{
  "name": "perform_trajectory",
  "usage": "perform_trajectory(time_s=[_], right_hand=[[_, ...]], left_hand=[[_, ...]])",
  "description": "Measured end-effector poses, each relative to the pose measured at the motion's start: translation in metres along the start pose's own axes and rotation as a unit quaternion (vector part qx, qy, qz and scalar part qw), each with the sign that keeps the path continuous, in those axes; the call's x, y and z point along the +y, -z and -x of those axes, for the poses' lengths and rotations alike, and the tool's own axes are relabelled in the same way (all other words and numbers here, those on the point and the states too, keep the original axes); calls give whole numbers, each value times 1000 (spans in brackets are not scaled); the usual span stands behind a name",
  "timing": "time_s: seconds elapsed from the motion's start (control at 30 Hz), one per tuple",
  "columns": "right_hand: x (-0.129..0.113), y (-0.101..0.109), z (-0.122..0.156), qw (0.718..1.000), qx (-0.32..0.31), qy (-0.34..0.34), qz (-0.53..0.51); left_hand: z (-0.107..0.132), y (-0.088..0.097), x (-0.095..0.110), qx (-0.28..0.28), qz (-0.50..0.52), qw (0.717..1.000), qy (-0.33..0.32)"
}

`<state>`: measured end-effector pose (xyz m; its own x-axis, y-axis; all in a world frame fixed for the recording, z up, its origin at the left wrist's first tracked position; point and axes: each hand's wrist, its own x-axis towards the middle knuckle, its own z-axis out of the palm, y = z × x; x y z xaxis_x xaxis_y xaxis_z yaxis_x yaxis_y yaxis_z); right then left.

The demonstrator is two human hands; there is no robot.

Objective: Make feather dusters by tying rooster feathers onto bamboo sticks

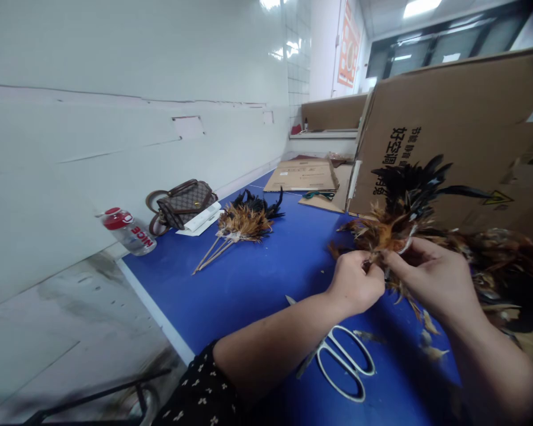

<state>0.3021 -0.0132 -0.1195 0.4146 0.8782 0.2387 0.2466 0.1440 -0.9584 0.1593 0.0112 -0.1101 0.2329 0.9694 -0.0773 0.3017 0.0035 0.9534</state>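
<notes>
Above the right part of the blue table, a bunch of brown and black feathers (402,204) is gripped at its base between both hands. My left hand (357,283) has its fingers curled and pinches the lower end. Thumb and fingers of my right hand (435,278) press together on the bunch from the right, by a thin pale strand. The stem under the fingers is hidden. Scissors (344,361) with white handles lie beneath my left forearm, which covers part of the blades. Finished-looking feather bundles on sticks (246,222) rest farther off to the left.
A pile of loose feathers (493,260) lies at the right, before a large cardboard box (453,124). By the wall are a patterned handbag (184,204), white papers (199,220) and a clear bottle with red lid (131,231). Flat cardboard (302,175) covers the table's far end.
</notes>
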Motion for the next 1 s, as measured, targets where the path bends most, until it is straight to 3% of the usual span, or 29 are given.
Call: perform_trajectory(time_s=[0.2,0.4,0.5,0.63,0.77,0.9,1.0], right_hand=[[4,-7,4,996,31,36,69],[26,-16,1,998,53,36,6],[51,-30,-3,991,-30,104,78],[84,-64,5,945,-186,215,161],[97,-87,21,904,-225,248,267],[88,-78,21,887,-236,240,315],[77,-60,12,879,-284,213,317]], left_hand=[[-2,1,-1,-8,-85,992,-97],[-20,28,27,71,-17,996,-57],[-29,46,47,116,52,991,-53],[-31,55,60,117,107,986,-48],[-29,53,61,101,131,986,-29],[-29,54,64,100,144,984,-37],[-31,56,65,111,141,983,-45]])
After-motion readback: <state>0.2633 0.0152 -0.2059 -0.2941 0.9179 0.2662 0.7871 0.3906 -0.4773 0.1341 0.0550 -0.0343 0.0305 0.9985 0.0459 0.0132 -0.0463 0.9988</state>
